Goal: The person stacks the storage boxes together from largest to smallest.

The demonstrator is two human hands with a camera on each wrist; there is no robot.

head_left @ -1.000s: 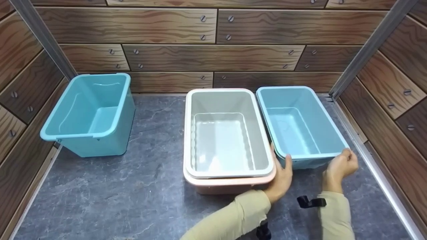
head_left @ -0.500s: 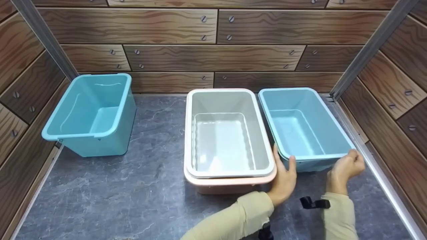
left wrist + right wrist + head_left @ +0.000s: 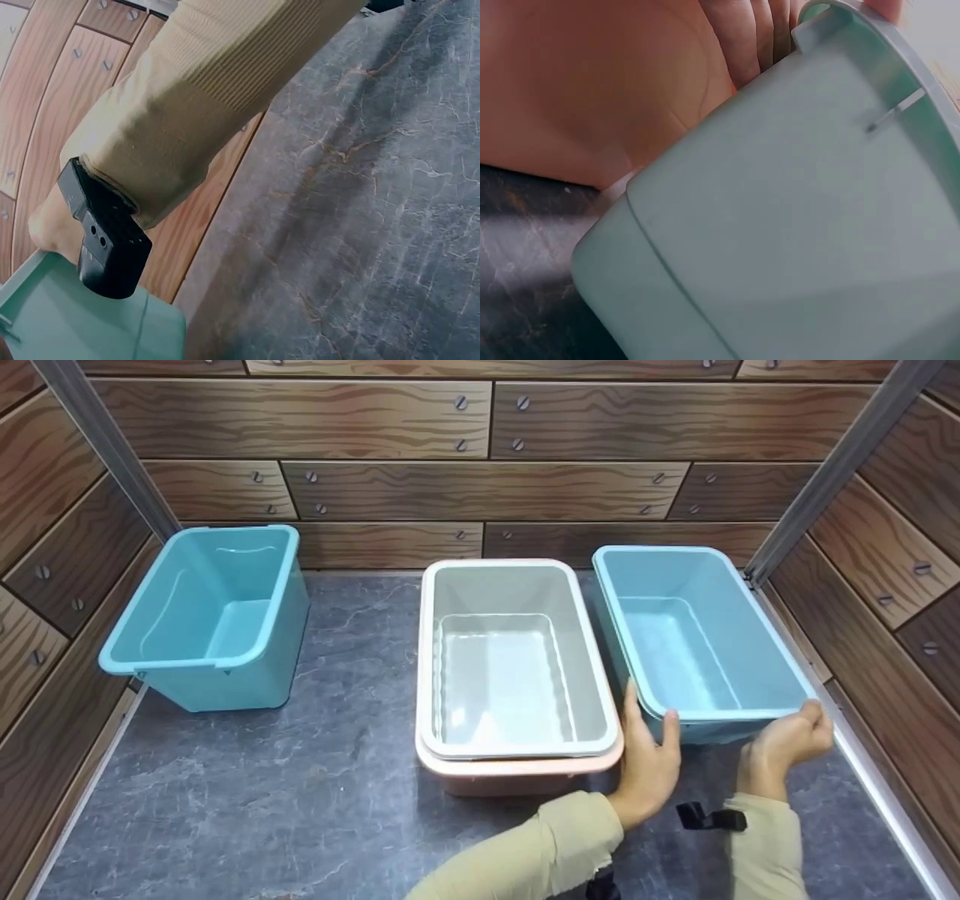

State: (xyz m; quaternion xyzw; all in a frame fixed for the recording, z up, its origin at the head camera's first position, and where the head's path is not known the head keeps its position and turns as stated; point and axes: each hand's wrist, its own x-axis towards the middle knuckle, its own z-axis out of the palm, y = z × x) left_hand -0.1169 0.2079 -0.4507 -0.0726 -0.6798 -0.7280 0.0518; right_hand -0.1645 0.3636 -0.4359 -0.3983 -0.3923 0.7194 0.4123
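Note:
A light blue plastic bin (image 3: 667, 660) stands at the right; a second rim line shows just below its top edge. My right hand (image 3: 789, 742) holds its front right corner, fingers curled at the rim. In the right wrist view those fingers (image 3: 750, 37) lie against the corner beneath the rim of the bin (image 3: 780, 195). At the front left corner is my left hand (image 3: 649, 765), its fingers straight along the side wall and thumb upright against the front. The left wrist view shows the right hand (image 3: 56, 229) at the bin's edge (image 3: 97, 322).
Left of this bin stand a white bin (image 3: 517, 750) and the pink bin (image 3: 510, 786) it is nested in. A deeper blue bin (image 3: 247, 686) stands at the far left. Wood-patterned walls (image 3: 390, 420) and metal edge strips (image 3: 877, 780) enclose the grey marbled surface (image 3: 300, 780).
The right-hand blue bin has shifted right, away from the white bin, and its far end slightly up in view. Both hands have moved right with it.

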